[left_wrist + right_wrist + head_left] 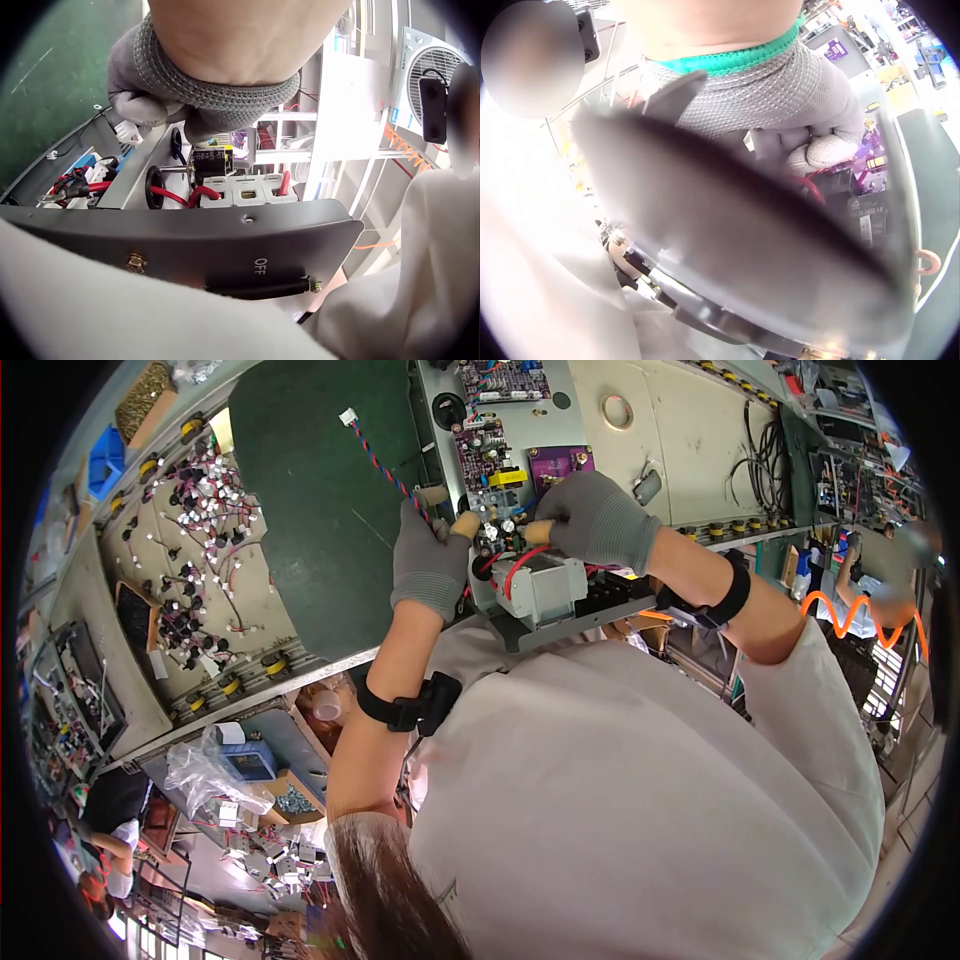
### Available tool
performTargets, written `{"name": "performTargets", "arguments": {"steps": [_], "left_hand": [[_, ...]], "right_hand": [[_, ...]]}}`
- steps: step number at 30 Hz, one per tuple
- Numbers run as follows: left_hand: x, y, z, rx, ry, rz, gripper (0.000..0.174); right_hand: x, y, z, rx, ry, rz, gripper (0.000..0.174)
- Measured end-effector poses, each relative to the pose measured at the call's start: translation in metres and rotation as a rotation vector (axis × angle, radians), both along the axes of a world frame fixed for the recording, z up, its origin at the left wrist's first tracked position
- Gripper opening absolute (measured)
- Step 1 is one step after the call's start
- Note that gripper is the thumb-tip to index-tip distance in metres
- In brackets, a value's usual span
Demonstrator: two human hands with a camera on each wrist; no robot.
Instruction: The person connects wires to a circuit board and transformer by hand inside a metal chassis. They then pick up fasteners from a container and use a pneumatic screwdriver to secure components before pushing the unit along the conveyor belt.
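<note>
In the head view my gloved left hand (430,555) pinches a twisted red-and-blue cable (378,463), whose white connector (348,417) lies over a green surface. My gloved right hand (605,525) is bent above the metal unit, its fingertips beside small capacitors and a red wire (520,568); whether they grip anything is hidden. Between and below the hands sits a pale block (545,590). The left wrist view shows my left hand (202,90) above the unit's dark front panel (187,244). In the right wrist view a blurred dark panel partly covers the unit below my right hand (780,105).
Circuit boards (503,380) are mounted at the unit's top. A green mat (310,510) lies to the left, with a pile of small wired connectors (205,520) beyond it. A tape roll (617,412) and black cables (765,465) lie on the right.
</note>
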State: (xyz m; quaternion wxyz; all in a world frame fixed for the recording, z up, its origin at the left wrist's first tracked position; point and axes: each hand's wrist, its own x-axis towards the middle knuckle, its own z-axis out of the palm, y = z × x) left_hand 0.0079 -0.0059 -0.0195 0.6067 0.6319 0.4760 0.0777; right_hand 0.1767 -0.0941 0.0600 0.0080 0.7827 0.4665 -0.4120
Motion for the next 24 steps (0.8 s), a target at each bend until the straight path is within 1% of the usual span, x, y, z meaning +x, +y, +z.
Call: {"name": "performTargets", "arguments": {"steps": [5, 6, 8, 9, 11, 14, 17, 19, 21, 23, 24], "left_hand": [[-0.001, -0.003, -0.013, -0.006, -0.039, 0.012, 0.043], [-0.001, -0.004, -0.014, -0.023, -0.053, 0.016, 0.044], [-0.001, -0.004, -0.013, -0.041, -0.069, 0.026, 0.045], [-0.001, -0.004, -0.012, -0.043, -0.075, 0.020, 0.046], [-0.001, -0.004, -0.012, -0.046, -0.081, 0.017, 0.047], [-0.002, -0.004, -0.014, -0.037, -0.087, 0.003, 0.047], [-0.002, -0.005, -0.016, -0.014, -0.122, 0.016, 0.048], [-0.002, -0.001, -0.008, -0.026, -0.055, -0.040, 0.047], [-0.004, 0.004, -0.005, -0.020, -0.042, -0.075, 0.046], [-0.006, 0.012, 0.003, 0.010, -0.041, -0.116, 0.045], [-0.011, 0.013, 0.009, 0.050, -0.111, -0.067, 0.041]], "right_hand": [[-0.004, 0.005, 0.005, -0.006, -0.149, 0.157, 0.023], [-0.006, 0.009, 0.008, -0.009, -0.149, 0.161, 0.023], [-0.010, 0.017, 0.013, -0.183, -0.220, 0.228, 0.019], [-0.010, 0.017, 0.012, -0.186, -0.221, 0.232, 0.019], [-0.011, 0.016, 0.010, -0.106, -0.205, 0.276, 0.019], [-0.005, 0.018, 0.006, -0.077, -0.197, 0.257, 0.019], [-0.005, 0.018, 0.010, -0.069, -0.182, 0.248, 0.018], [-0.003, 0.020, 0.010, -0.102, -0.159, 0.238, 0.018], [-0.003, 0.017, 0.006, -0.117, -0.142, 0.228, 0.020], [0.001, 0.006, 0.000, 0.029, -0.144, 0.248, 0.025], [0.003, 0.008, 0.006, 0.005, -0.156, 0.266, 0.029]]}}
